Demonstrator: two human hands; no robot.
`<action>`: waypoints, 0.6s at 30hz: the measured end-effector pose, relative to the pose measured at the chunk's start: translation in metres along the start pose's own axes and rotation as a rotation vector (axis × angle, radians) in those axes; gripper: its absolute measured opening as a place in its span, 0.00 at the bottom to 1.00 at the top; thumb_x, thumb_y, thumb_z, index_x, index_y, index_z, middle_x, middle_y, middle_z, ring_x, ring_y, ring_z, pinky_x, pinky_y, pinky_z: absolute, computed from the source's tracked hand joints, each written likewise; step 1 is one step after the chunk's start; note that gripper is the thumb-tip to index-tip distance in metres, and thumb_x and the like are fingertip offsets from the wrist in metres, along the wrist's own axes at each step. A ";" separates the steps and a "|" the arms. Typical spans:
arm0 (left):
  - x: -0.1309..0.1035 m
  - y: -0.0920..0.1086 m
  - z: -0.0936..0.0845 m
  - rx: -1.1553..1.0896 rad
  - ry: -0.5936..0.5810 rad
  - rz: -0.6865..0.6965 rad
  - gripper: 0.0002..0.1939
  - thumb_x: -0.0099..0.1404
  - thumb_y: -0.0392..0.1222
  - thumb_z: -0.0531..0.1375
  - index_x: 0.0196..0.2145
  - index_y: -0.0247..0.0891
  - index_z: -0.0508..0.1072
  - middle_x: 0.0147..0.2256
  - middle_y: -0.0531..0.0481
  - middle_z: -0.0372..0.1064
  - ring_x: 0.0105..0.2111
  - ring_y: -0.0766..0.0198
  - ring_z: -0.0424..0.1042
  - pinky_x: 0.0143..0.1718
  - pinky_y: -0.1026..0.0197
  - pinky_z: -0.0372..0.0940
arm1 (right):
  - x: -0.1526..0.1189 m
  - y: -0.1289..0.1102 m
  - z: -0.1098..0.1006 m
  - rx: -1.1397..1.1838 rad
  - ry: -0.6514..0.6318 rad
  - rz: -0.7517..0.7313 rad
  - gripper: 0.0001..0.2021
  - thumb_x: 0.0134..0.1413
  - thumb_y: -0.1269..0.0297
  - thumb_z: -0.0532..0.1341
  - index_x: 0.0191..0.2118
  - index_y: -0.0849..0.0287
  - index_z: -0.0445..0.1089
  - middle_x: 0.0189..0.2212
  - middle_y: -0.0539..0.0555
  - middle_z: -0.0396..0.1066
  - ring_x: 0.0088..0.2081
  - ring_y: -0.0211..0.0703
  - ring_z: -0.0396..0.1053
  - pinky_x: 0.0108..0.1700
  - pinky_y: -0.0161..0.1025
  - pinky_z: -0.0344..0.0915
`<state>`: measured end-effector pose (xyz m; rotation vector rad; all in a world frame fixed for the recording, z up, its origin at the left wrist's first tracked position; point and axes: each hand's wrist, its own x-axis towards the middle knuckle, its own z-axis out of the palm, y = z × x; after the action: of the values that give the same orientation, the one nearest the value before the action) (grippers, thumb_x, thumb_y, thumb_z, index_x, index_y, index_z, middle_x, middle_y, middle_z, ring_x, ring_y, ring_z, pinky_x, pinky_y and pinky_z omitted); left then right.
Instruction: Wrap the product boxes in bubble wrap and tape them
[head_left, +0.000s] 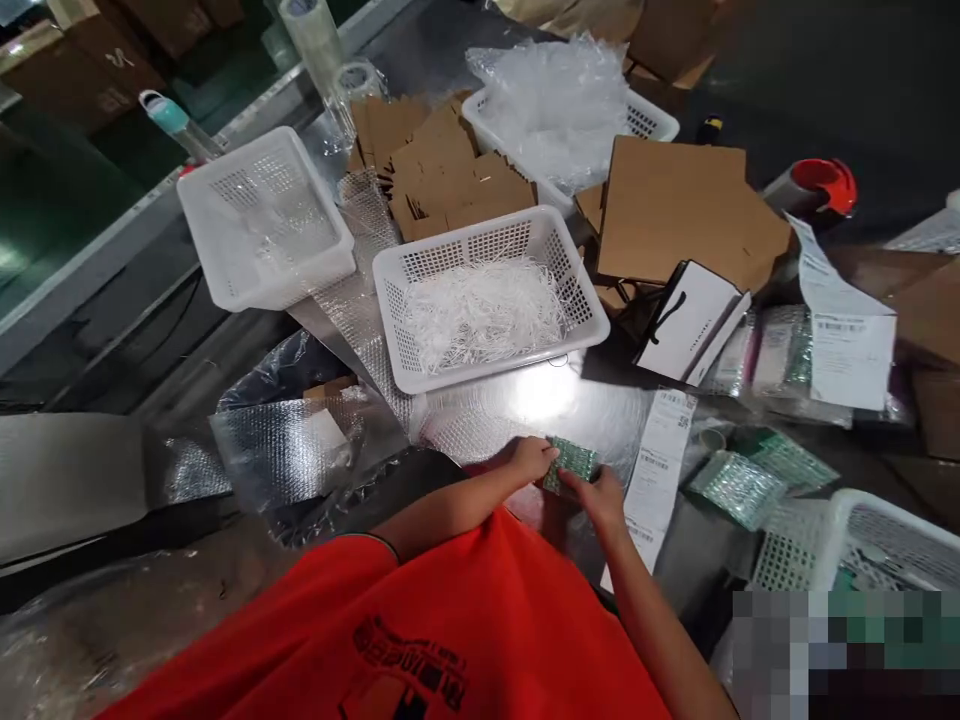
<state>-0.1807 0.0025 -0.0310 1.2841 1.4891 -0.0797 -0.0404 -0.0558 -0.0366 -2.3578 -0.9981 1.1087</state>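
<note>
Between my hands is a small green packet in bubble wrap (574,462), held just above the metal table near my body. My left hand (534,458) pinches its left edge, fingers closed. My right hand (600,494) grips the lower right side, with the thumb on top of the wrap. What the wrap holds inside cannot be made out. To the right of my hands a long strip of printed labels (658,470) lies on the table. Farther right rest more green bubble-wrapped packets (741,488).
A white basket of shredded paper (491,310) stands ahead, with stacked white trays (262,225) to its left. Cardboard pieces (442,175), a basket of clear plastic bags (555,115), a white paper bag (691,322) and a white basket (844,530) surround the work area.
</note>
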 end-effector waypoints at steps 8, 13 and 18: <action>0.001 -0.028 -0.017 -0.035 0.060 -0.007 0.13 0.71 0.39 0.54 0.39 0.35 0.79 0.33 0.48 0.78 0.32 0.65 0.75 0.34 0.66 0.65 | -0.021 -0.024 0.047 -0.224 0.192 -0.068 0.20 0.38 0.58 0.67 0.38 0.57 0.62 0.36 0.62 0.70 0.41 0.59 0.71 0.39 0.46 0.67; -0.012 -0.023 -0.020 -0.080 0.092 0.146 0.13 0.68 0.48 0.59 0.36 0.37 0.78 0.33 0.51 0.77 0.32 0.65 0.72 0.32 0.66 0.61 | -0.030 -0.033 0.067 -0.231 0.231 -0.086 0.13 0.52 0.57 0.60 0.40 0.59 0.62 0.34 0.60 0.68 0.40 0.58 0.70 0.41 0.49 0.66; -0.016 -0.017 -0.027 -0.029 0.073 0.067 0.18 0.60 0.56 0.66 0.32 0.35 0.77 0.30 0.50 0.74 0.31 0.63 0.69 0.30 0.64 0.58 | -0.045 -0.043 0.080 -0.246 0.210 -0.104 0.10 0.54 0.63 0.55 0.40 0.61 0.65 0.40 0.66 0.69 0.47 0.62 0.68 0.49 0.54 0.63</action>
<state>-0.2136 0.0027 -0.0183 1.3241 1.5021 0.0326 -0.1415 -0.0579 -0.0388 -2.5139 -1.2221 0.7173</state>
